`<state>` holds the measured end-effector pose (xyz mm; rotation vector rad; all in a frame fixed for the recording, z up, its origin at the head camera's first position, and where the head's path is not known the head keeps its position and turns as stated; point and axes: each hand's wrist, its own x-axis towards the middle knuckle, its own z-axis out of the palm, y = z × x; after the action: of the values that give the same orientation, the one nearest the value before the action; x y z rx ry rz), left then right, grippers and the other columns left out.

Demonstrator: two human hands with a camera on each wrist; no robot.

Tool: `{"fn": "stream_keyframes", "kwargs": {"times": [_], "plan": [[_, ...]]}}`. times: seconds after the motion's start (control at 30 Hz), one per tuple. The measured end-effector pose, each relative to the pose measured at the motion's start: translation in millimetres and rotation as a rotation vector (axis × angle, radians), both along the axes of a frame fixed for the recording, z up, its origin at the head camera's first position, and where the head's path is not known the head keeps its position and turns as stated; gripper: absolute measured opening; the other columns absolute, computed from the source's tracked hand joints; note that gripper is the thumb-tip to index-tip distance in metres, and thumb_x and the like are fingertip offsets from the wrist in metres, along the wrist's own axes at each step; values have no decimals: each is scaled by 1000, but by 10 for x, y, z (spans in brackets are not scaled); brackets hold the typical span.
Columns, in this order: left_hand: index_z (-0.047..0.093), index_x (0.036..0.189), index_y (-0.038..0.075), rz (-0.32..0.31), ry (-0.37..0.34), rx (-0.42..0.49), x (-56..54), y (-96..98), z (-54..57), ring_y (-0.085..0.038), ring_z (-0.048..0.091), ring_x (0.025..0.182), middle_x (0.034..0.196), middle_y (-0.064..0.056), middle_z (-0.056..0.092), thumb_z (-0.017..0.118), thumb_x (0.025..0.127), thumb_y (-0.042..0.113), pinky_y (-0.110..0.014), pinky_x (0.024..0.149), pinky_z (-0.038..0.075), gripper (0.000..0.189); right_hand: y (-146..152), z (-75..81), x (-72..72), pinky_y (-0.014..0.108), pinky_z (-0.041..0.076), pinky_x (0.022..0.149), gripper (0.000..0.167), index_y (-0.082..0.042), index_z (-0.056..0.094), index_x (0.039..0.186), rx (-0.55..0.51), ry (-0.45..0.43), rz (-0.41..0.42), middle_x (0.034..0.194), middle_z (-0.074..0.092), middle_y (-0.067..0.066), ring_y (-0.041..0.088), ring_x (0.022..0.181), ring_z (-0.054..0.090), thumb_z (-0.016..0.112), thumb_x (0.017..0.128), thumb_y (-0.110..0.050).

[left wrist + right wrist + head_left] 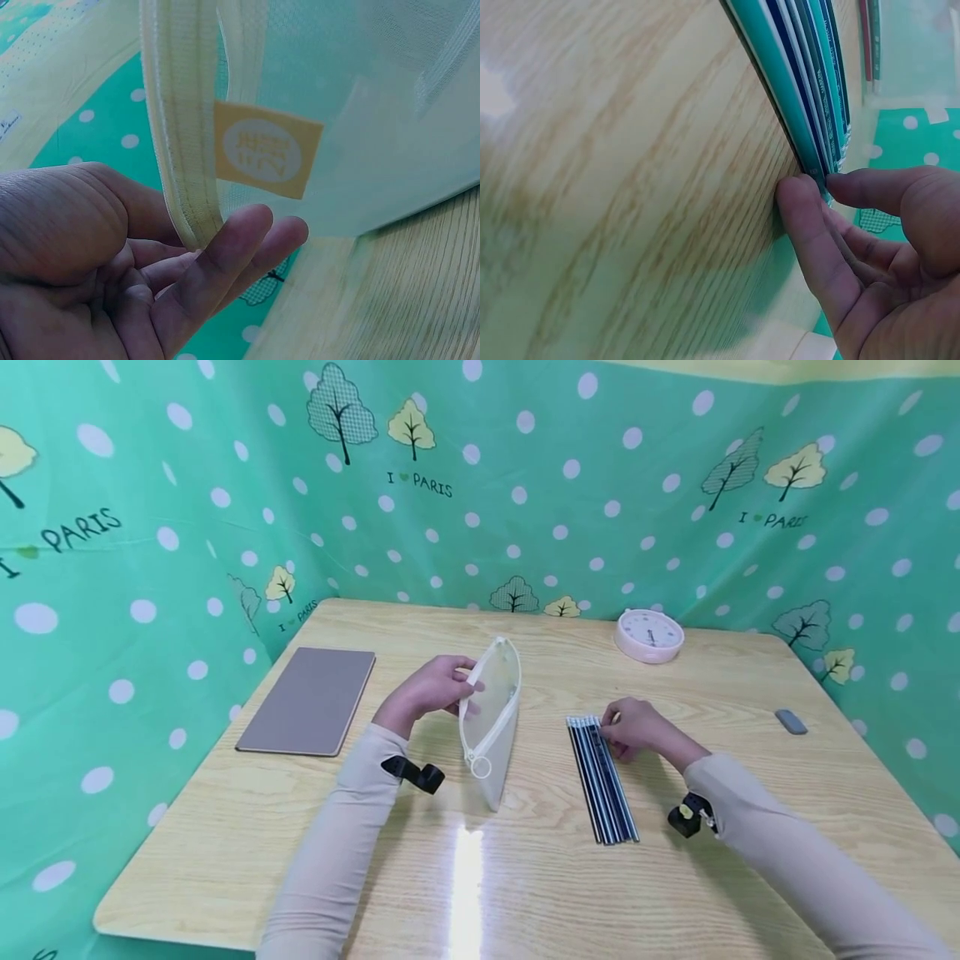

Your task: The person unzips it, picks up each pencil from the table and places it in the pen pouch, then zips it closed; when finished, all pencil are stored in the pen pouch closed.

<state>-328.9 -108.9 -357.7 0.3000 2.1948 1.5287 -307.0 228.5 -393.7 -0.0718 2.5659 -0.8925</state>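
My left hand (pixel 435 685) pinches the zip edge of a pale, see-through zip pouch (pixel 501 758). The pouch stands upright with its mouth gaping, and a round pull ring hangs at its near end. In the left wrist view an orange-yellow label (pixel 259 149) shows on the mesh just above the fingertips. Right of the pouch, several blue and dark pencils (pixel 603 785) lie side by side in a row, pale ends away from me. My right hand (pixel 636 725) holds a pencil (pixel 804 124) by its far end between thumb and fingers, at the row's right side.
A grey-brown notebook (pixel 307 702) lies at the left of the wooden table (pixel 540 893). At the back stands a round pink clock (pixel 649 647), and a small grey oblong item (pixel 791 722) lies far right. Green patterned cloth (pixel 517 493) hangs behind the table.
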Motion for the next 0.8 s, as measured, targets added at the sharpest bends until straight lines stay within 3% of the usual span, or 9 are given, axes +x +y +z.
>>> {"fn": "stream_keyframes", "kwargs": {"times": [0.4, 0.53, 0.8], "plan": [[38, 152, -8, 4, -13, 5, 9, -20, 1, -18, 72, 75, 136, -30, 61, 49, 101, -5, -33, 74, 65, 52, -31, -47, -6, 30, 63, 54, 10, 5, 60, 93, -4, 43, -7, 66, 66, 10, 12, 51, 66, 67, 93, -3], [39, 152, -8, 6, -15, 8, 9, -18, -3, -18, 72, 75, 136, -30, 62, 50, 101, -5, -33, 74, 65, 52, -10, -41, -2, 31, 64, 56, 13, 8, 61, 99, -10, 43, -16, 71, 66, 11, 13, 53, 66, 66, 93, -4], [40, 152, -7, 4, -13, 7, -3, -14, -3, -19, 72, 77, 136, -29, 62, 50, 101, -5, -33, 74, 65, 52, 73, 175, 13, 35, 66, 67, 32, 17, 52, 123, -218, 49, -98, 87, 64, 15, 15, 66, 68, 55, 100, -4]]}}
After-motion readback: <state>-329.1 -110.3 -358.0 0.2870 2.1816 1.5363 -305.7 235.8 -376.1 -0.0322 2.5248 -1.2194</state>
